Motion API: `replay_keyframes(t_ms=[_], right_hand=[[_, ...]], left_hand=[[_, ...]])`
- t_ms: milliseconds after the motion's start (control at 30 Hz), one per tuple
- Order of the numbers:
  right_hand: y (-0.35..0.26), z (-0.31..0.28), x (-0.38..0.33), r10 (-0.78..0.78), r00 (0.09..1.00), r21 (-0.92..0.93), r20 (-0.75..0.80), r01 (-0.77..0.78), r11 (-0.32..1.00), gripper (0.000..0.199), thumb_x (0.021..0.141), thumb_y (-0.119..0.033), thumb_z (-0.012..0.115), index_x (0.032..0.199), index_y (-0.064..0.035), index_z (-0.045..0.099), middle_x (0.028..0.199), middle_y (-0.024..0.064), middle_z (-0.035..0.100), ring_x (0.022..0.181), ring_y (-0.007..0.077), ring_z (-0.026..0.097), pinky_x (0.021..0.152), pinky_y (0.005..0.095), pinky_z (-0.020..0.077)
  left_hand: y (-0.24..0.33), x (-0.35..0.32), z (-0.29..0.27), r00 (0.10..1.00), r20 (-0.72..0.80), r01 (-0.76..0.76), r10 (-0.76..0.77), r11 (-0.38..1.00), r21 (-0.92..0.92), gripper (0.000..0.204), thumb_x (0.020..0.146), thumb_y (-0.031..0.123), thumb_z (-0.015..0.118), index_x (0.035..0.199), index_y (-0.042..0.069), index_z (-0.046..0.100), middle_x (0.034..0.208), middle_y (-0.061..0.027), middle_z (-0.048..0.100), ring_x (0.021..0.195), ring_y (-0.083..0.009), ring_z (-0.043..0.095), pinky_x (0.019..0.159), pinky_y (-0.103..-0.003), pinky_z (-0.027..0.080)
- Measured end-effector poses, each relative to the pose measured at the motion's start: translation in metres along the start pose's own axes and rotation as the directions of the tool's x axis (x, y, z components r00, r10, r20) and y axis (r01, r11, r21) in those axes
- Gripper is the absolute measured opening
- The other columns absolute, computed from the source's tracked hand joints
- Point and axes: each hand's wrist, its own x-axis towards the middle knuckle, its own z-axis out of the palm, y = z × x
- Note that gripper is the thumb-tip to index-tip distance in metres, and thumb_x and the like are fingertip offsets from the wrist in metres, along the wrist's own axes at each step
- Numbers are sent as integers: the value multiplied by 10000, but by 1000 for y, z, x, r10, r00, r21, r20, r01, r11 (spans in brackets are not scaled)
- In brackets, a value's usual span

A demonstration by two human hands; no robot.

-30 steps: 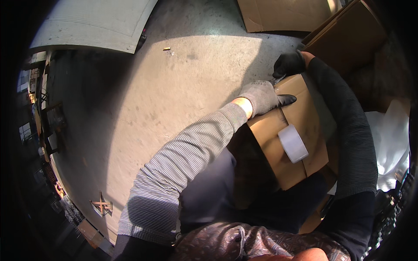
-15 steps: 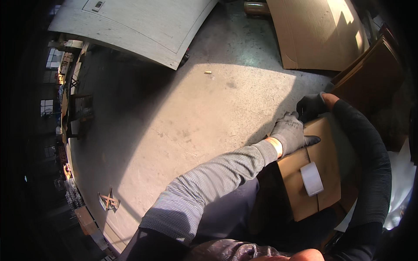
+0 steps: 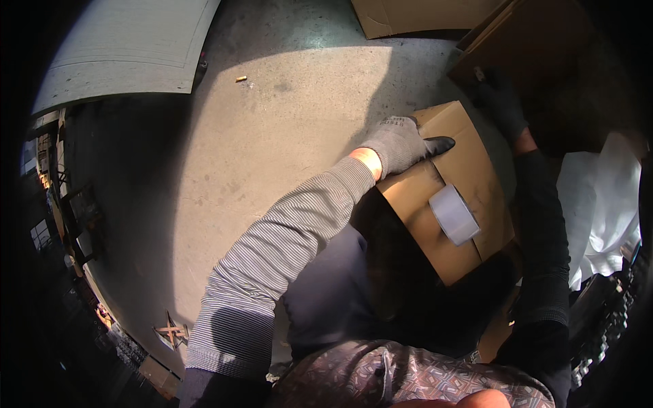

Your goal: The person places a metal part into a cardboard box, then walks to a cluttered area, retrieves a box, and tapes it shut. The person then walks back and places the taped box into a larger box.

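The gloved left hand (image 3: 401, 143) lies flat and spread on the closed cardboard box (image 3: 449, 197) resting on the person's lap, a tape roll (image 3: 454, 215) sitting unused on top, while the right hand (image 3: 503, 102) reaches beyond into shadow, its grip unclear.

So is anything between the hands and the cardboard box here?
Nothing visible. The gloved left hand rests flat on the cardboard box. The dark-gloved right hand is in shadow at its far edge. A tape roll lies on top, clear of both.
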Motion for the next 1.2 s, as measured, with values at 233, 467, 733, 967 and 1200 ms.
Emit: replay_keyframes(t_ms=[233, 467, 733, 967, 1200], right_hand=[[-157, 15, -236, 154, 976, 95, 155, -170, 981, 398, 915, -179, 768, 1264, -7, 687, 1047, 71, 732, 690, 99, 635, 619, 238, 503], [-136, 0, -262, 393, 816, -188, 424, -345, 919, 342, 897, -246, 797, 1130, -3, 737, 877, 61, 731, 687, 96, 630, 655, 287, 514], [-67, -80, -381, 388, 918, -190, 83, -368, 910, 258, 866, -173, 776, 1017, 25, 708, 762, 58, 682, 693, 106, 597, 665, 300, 488], [-27, -88, -440, 398, 917, -200, 17, -387, 900, 237, 877, -203, 765, 931, 14, 685, 710, 113, 648, 660, 138, 595, 644, 336, 476], [20, -89, -435, 330, 942, -191, 61, -314, 930, 236, 880, -209, 761, 942, 1, 671, 709, 105, 626, 636, 180, 559, 645, 361, 475]], left_hand=[[-6, 7, 2, 994, 80, -60, 69, 992, -109, 918, 884, 855, 522, 1219, 26, 729, 1114, -181, 756, 1075, -302, 717, 996, -393, 519], [-5, -3, 5, 997, 22, -65, 70, 982, -178, 756, 933, 735, 594, 1286, 79, 721, 1176, -159, 746, 1073, -283, 704, 994, -369, 513], [-1, -4, 9, 999, -16, -53, 52, 988, -142, 787, 947, 715, 576, 1348, 44, 672, 1239, -184, 723, 1108, -290, 706, 1033, -374, 508], [-6, 2, 10, 999, -45, 13, -26, 964, -265, 817, 937, 674, 646, 1336, -38, 652, 1242, -168, 714, 1096, -243, 688, 997, -348, 516], [-26, 14, 13, 989, -131, -93, 64, 969, -229, 758, 982, 640, 615, 1326, -35, 645, 1169, -137, 712, 1014, -219, 679, 945, -339, 528]])
